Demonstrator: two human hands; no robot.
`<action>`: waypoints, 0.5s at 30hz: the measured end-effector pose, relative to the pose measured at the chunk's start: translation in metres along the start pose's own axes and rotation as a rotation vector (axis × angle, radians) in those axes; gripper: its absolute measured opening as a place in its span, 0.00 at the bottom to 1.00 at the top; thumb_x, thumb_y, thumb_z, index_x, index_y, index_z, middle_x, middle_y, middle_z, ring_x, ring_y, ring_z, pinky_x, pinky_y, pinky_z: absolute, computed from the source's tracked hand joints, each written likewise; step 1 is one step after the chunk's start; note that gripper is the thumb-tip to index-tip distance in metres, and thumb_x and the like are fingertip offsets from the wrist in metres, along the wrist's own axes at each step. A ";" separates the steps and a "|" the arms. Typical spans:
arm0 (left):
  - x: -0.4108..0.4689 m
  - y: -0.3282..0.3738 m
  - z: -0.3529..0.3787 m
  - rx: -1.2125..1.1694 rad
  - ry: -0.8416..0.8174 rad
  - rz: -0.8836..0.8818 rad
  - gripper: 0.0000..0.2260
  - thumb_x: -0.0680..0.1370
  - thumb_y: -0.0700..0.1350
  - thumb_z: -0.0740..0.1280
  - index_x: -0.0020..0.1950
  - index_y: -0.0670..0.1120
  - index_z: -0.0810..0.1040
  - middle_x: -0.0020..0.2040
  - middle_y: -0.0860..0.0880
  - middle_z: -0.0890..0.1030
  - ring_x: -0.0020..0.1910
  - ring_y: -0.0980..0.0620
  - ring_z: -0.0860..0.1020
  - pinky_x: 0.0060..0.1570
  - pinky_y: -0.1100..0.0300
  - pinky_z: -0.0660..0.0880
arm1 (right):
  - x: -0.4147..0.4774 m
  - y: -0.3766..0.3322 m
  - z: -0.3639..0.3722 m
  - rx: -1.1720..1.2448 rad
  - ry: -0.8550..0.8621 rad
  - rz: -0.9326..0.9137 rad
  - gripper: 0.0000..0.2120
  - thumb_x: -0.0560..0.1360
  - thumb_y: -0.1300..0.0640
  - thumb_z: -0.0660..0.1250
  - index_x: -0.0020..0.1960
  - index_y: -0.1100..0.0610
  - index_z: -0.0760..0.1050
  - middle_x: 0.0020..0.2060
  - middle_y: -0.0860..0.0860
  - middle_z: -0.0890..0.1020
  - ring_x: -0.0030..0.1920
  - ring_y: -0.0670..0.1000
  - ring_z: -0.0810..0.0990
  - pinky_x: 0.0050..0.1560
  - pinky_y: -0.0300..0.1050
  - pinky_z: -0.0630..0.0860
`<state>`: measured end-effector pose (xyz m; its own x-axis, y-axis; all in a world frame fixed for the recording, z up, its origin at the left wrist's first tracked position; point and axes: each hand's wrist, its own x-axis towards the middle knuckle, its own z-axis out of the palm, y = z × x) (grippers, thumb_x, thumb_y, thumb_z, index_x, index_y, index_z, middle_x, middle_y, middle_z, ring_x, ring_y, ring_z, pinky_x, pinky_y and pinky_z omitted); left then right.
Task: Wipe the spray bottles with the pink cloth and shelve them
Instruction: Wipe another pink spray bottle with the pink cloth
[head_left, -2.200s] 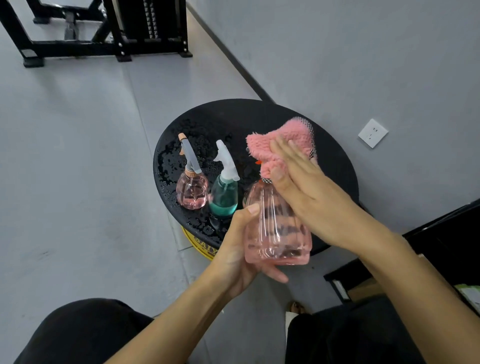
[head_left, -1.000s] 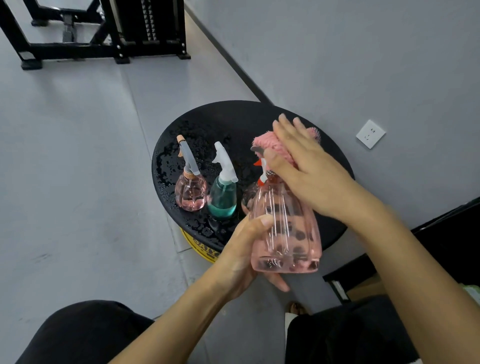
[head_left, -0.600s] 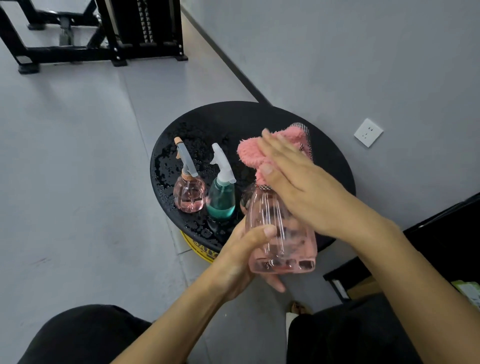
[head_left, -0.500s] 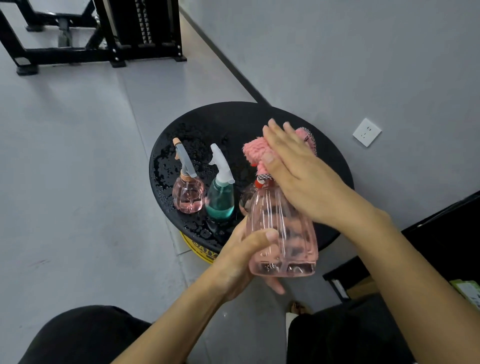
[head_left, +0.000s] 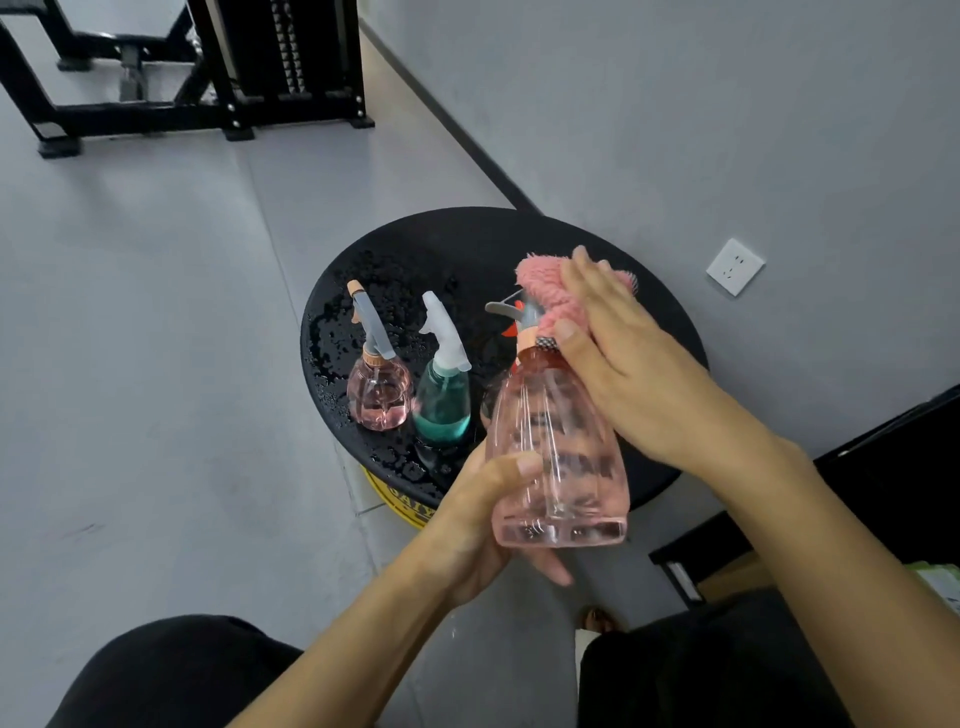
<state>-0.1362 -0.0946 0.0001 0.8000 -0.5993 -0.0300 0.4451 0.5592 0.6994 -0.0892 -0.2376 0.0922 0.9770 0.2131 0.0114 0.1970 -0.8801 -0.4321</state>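
Observation:
My left hand (head_left: 467, 530) grips the lower body of a large clear pink spray bottle (head_left: 558, 467), held upright above the near edge of the round black table (head_left: 467, 244). My right hand (head_left: 634, 374) holds the fluffy pink cloth (head_left: 545, 288) over the bottle's spray head, fingers laid across the top and thumb on the near side. The grey trigger sticks out to the left of the cloth. A small round pink spray bottle (head_left: 376, 397) and a teal spray bottle (head_left: 441, 405) stand side by side on the table's left part.
Water drops cover the table's left side. A yellow base (head_left: 400, 501) shows under the tabletop. A grey wall with a white socket (head_left: 735, 266) rises to the right. Black furniture (head_left: 883, 467) stands at lower right, a black metal frame (head_left: 208, 62) at the far left.
My right hand has rubbed the cloth back and forth over the spray head, and now the trigger is uncovered. My left hand has kept hold of the bottle, which sits slightly lower.

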 end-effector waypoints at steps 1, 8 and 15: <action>0.000 0.000 0.000 0.009 0.007 -0.004 0.42 0.59 0.59 0.79 0.68 0.46 0.67 0.53 0.42 0.81 0.44 0.43 0.83 0.24 0.56 0.79 | 0.000 -0.001 0.002 0.000 -0.009 0.001 0.29 0.81 0.43 0.45 0.79 0.50 0.42 0.78 0.42 0.42 0.75 0.38 0.38 0.74 0.37 0.38; 0.002 -0.004 -0.004 0.065 0.046 -0.022 0.43 0.59 0.59 0.78 0.68 0.47 0.66 0.55 0.37 0.80 0.45 0.37 0.82 0.24 0.57 0.78 | -0.014 -0.021 0.009 0.050 -0.128 -0.141 0.26 0.82 0.43 0.45 0.78 0.47 0.49 0.77 0.37 0.47 0.74 0.33 0.40 0.71 0.30 0.38; 0.003 -0.006 -0.003 0.036 0.048 -0.031 0.50 0.57 0.59 0.79 0.70 0.40 0.63 0.56 0.36 0.79 0.46 0.40 0.82 0.24 0.57 0.78 | -0.004 0.000 0.008 0.055 -0.008 0.017 0.30 0.80 0.42 0.43 0.79 0.50 0.42 0.77 0.42 0.41 0.76 0.39 0.38 0.74 0.37 0.38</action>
<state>-0.1353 -0.0975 -0.0066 0.8051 -0.5870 -0.0855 0.4554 0.5193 0.7231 -0.0940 -0.2351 0.0847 0.9793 0.2024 -0.0036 0.1757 -0.8588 -0.4813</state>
